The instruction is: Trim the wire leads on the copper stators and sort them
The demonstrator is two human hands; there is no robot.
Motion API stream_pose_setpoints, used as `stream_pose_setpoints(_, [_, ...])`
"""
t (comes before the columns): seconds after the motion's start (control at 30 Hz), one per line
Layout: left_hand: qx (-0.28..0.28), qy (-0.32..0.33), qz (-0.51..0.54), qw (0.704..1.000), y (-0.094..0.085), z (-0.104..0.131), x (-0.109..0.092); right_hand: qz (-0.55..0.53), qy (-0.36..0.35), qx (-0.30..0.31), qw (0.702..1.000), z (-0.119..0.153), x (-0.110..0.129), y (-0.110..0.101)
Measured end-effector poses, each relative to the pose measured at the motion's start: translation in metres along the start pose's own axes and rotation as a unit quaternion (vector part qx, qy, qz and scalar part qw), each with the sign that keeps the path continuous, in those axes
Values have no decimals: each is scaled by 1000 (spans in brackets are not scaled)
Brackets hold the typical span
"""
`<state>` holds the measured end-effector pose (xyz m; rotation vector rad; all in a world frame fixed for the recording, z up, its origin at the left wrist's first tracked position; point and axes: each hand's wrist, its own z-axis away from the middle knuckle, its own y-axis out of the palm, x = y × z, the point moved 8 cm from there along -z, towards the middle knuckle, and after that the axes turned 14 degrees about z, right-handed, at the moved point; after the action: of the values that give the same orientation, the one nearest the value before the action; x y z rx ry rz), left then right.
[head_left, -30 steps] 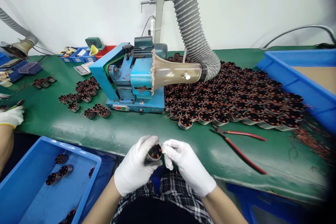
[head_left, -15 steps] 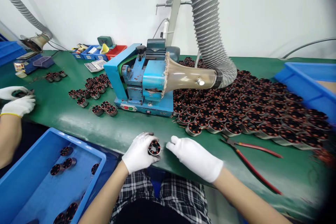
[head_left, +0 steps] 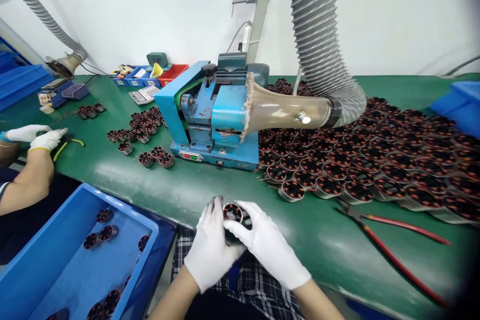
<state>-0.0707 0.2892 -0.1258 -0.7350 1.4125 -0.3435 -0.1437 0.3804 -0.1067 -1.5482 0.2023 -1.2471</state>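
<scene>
Between my two white-gloved hands, at the table's front edge, is a round metal stator with dark slots and copper windings. My left hand holds it from the left, its fingers pointing up along its side. On the right, my right hand has thumb and fingers around the same stator. Beyond my hands stands a blue machine with a clear funnel. Many similar stators cover the table to the right, and red-handled pliers lie open in front of them.
A blue bin with several stators stands at lower left. Small stator groups sit left of the machine, near a calculator. Another person's gloved hands are at far left, beside yellow-green pliers. A grey hose hangs above.
My right hand has moved left onto the stator and now grips it with my left hand. The view has shifted, and yellow-green pliers now show beside the other person's hands.
</scene>
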Motion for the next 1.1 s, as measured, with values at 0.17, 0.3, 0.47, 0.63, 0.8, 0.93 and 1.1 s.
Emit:
stream_pose_setpoints(0.17, [56,36,-58,996,-14,-1,11,-11,-28,18,999,-8,6,0])
stream_pose_setpoints(0.3, [109,87,-49,989,-20,-23,11,-153,-22,59,986,-15,-1,4])
stream_pose_setpoints(0.47, [113,119,13,986,-10,-31,-4,-300,24,87,950,-18,-4,17])
stream_pose_setpoints(0.63, [68,118,44,990,-10,-33,-10,-199,64,74,975,-10,-14,11])
stream_pose_setpoints(0.8, [59,91,41,993,-13,-36,-11,-454,100,134,875,-14,-22,2])
stream_pose_setpoints(0.93, [54,87,42,994,-14,-38,-11,-394,114,-1,912,-18,-25,-46])
stream_pose_setpoints(1.1, [49,66,69,994,-16,-37,-10,-313,42,-36,948,13,1,-89])
